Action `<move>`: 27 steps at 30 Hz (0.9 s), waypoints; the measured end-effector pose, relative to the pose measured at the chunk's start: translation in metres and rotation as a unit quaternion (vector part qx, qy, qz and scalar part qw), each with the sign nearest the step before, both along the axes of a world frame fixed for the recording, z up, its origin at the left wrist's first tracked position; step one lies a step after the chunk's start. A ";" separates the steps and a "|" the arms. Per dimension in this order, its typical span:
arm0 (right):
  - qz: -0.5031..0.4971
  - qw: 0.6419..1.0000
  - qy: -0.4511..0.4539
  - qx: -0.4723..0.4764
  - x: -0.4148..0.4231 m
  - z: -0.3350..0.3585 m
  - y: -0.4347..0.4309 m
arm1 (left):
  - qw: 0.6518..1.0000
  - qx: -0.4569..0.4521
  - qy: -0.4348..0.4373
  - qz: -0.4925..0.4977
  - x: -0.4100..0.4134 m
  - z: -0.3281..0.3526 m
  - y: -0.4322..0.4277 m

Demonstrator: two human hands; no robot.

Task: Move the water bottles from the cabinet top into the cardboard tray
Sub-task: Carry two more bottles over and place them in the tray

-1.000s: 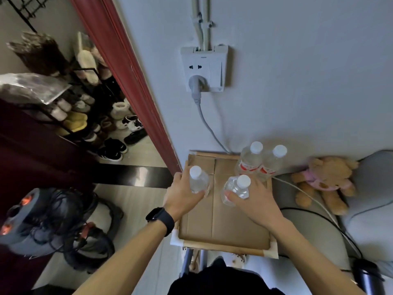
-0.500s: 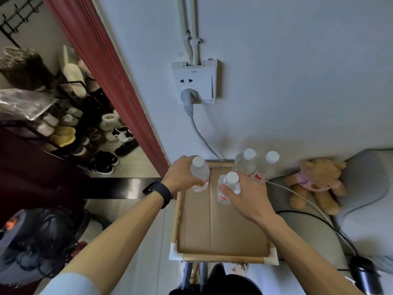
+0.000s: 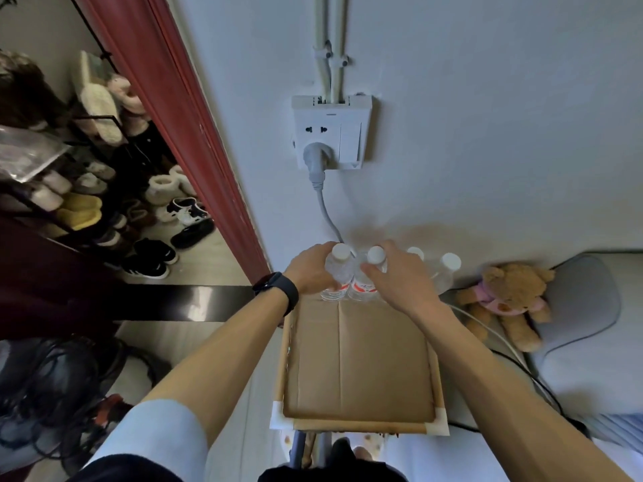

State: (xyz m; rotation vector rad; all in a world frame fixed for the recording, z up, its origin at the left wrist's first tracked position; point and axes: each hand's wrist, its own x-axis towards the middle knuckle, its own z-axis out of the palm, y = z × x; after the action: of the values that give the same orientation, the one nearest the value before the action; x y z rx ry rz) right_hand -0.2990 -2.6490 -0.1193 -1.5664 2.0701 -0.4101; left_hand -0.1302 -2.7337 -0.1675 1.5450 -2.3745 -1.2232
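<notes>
You've got two water bottles upright and touching at the far end of the cardboard tray (image 3: 288,360), just above frame centre. Your left hand (image 3: 308,273) has its fingers curled round the left bottle (image 3: 334,276), and your right hand (image 3: 400,283) grips the right bottle (image 3: 365,287). A third bottle (image 3: 415,252) and a fourth bottle (image 3: 447,273) stand just right of them, with a teddy bear (image 3: 508,297) further right.

Left hand (image 3: 309,272) curled gripping, right hand (image 3: 400,283) curled gripping

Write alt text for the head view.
The left hand grips one water bottle and the right hand a second bottle, upright side by side at the far end of the cardboard tray. Two more bottles stand right of them.
</notes>
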 end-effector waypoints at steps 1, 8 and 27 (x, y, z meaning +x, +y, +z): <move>0.011 1.000 0.014 0.009 -0.002 0.002 -0.002 | 1.000 0.002 -0.002 -0.001 -0.001 -0.001 -0.001; 0.048 0.998 0.028 0.015 -0.005 0.006 -0.006 | 0.999 -0.030 0.009 0.026 -0.003 -0.005 0.010; 0.027 0.999 -0.023 0.006 -0.006 0.004 -0.004 | 1.000 -0.015 -0.006 0.013 -0.002 0.004 0.005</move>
State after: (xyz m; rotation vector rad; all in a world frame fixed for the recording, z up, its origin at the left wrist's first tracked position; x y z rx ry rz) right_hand -0.3054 -2.6533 -0.1155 -1.5870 1.9891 -0.4097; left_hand -0.1320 -2.7288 -0.1638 1.5731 -2.3622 -1.1698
